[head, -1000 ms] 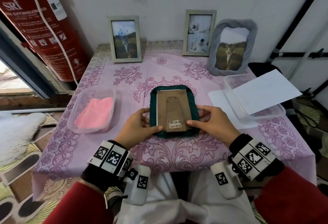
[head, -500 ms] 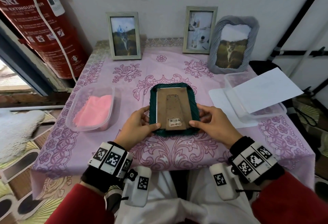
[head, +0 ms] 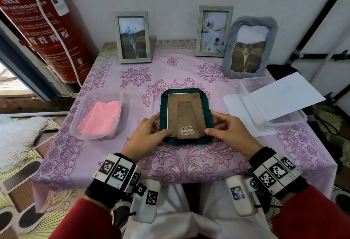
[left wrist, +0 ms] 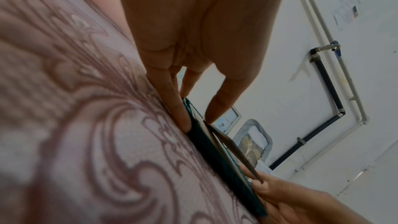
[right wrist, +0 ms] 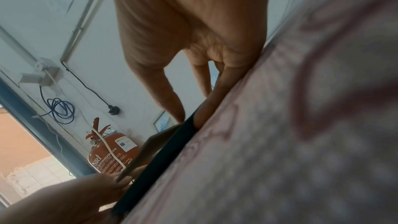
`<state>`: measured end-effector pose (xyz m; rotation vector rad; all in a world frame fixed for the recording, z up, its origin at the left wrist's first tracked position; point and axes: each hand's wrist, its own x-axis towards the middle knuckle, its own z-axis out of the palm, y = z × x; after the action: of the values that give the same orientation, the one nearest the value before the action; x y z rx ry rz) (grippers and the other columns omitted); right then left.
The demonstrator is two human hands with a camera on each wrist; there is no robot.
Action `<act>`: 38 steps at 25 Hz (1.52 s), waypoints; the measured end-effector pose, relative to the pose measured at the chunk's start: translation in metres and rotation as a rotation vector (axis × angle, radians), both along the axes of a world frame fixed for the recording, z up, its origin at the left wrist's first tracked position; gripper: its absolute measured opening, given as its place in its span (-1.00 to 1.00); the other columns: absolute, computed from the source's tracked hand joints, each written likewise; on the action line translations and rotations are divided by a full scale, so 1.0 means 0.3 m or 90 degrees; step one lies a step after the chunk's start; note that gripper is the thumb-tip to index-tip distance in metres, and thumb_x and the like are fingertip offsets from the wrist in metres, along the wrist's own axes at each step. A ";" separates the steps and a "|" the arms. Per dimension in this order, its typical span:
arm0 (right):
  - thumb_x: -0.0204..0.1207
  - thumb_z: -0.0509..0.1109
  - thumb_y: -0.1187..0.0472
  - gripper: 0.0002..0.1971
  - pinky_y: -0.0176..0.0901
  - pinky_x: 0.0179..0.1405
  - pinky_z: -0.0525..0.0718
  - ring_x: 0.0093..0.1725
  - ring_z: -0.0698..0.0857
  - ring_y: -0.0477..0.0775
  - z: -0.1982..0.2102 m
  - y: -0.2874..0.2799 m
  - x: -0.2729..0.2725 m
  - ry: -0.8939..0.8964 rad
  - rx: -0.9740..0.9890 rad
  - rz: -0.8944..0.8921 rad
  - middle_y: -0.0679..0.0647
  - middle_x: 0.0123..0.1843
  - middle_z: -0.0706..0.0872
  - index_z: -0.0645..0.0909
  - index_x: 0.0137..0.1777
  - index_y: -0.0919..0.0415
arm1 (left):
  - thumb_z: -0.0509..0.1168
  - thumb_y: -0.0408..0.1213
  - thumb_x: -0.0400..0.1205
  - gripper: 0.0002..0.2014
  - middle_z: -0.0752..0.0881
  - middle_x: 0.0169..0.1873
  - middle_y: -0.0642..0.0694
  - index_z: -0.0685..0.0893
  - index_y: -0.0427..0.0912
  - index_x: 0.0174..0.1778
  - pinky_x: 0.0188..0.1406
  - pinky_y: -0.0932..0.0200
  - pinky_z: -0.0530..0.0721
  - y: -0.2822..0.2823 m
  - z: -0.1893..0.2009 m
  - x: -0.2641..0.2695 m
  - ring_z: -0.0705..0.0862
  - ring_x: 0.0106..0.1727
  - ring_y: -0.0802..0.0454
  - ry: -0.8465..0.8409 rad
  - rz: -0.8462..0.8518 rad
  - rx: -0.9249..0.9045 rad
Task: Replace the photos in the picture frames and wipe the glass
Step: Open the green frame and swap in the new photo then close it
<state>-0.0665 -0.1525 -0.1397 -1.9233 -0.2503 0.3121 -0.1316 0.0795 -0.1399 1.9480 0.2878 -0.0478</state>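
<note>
A green picture frame (head: 164, 110) lies face down in the middle of the pink tablecloth, its brown backing board (head: 186, 113) with a barcode sticker facing up. My left hand (head: 160, 126) grips the frame's lower left edge, thumb on the backing and fingers along the side. At the lower right edge my right hand (head: 211, 123) grips the same way. In the left wrist view, the green frame (left wrist: 215, 156) sits edge-on and the board's brown stand flap (left wrist: 237, 156) angles up off it. The right wrist view shows the frame (right wrist: 163, 156) against the cloth.
Three filled frames stand at the back: a silver one (head: 132, 37), another silver one (head: 215, 31) and a grey wavy one (head: 249, 47). A clear tub with a pink cloth (head: 100, 117) sits at left. White paper sheets (head: 284, 94) lie across a clear tub at right. A red fire extinguisher (head: 43, 24) leans far left.
Almost nothing differs. Both hands stay on the frame's lower corners, and the head view has tilted slightly.
</note>
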 end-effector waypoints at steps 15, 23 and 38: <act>0.35 0.43 0.52 -0.43 -0.40 -0.33 0.64 -0.32 0.55 -0.11 0.002 0.023 -0.003 0.024 0.063 -0.040 0.00 -0.23 0.52 0.55 0.23 -0.09 | 0.31 -0.44 0.52 -0.44 0.46 -0.16 -0.18 0.46 -0.01 0.45 -0.29 0.15 0.68 -0.007 -0.019 0.007 0.62 -0.36 -0.04 0.007 0.047 -0.009; 0.38 0.31 0.61 -0.43 -0.48 -0.49 0.62 -0.33 0.57 -0.05 -0.004 0.024 0.006 0.052 0.086 -0.049 0.03 -0.27 0.50 0.57 0.31 0.07 | 0.26 -0.47 0.54 -0.44 0.48 -0.08 -0.20 0.42 -0.04 0.48 -0.60 0.45 0.52 -0.014 -0.015 0.009 0.63 -0.36 -0.05 0.021 0.068 -0.021; 0.54 0.39 0.17 -0.67 -0.06 -0.20 0.80 -0.23 0.60 -0.07 -0.022 0.014 -0.002 -0.080 -0.031 -0.002 0.02 -0.11 0.50 0.60 0.28 -0.10 | 0.35 0.38 0.28 -0.41 0.37 0.03 0.03 0.62 -0.01 0.01 0.23 0.15 0.23 -0.153 0.066 0.018 0.35 0.26 -0.01 0.010 0.091 0.382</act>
<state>-0.0672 -0.1482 -0.1461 -1.9945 -0.3242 0.1972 -0.1262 0.0337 -0.1201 2.5141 0.4936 0.1322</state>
